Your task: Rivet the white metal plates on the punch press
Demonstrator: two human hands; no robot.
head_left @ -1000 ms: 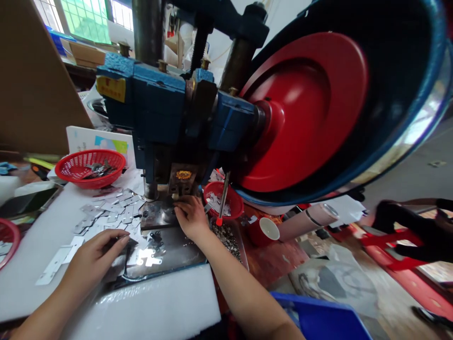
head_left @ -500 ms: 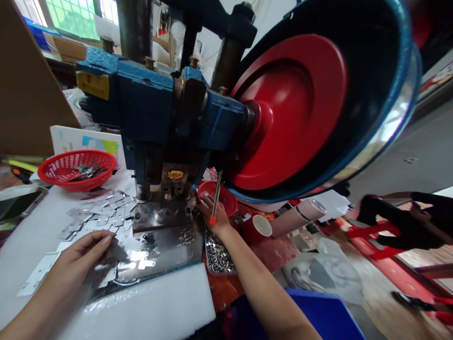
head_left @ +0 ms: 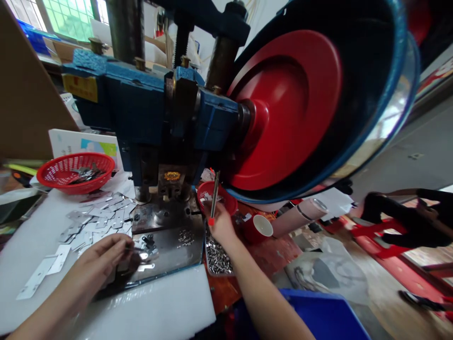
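My left hand [head_left: 106, 257] is closed in a pinch over the left side of the press bed [head_left: 173, 255]. A thin metal piece [head_left: 137, 249], blurred, sticks out at its fingertips. Small flat metal tabs [head_left: 146, 267] and dark clips [head_left: 150, 242] lie just beside it. My right hand [head_left: 222, 225] reaches to the near rim of a small red bowl [head_left: 231, 202] that holds metal pieces. A slim metal rod with a red end [head_left: 214, 198] crosses in front of this hand; whether the hand grips it, I cannot tell. The right fingers are blurred and partly hidden.
The blue press [head_left: 141, 104] with its red flywheel [head_left: 293, 108] stands ahead. Flat metal plates [head_left: 102, 215] are heaped at left, near a red basket [head_left: 76, 174]. A tray of small shiny parts [head_left: 217, 257], a red cup [head_left: 260, 226] and a blue bin [head_left: 322, 314] are at right.
My left hand has moved right, further over the press bed, with the thin piece at its fingertips. My right hand has shifted slightly right by the bowl. The view has turned a little.
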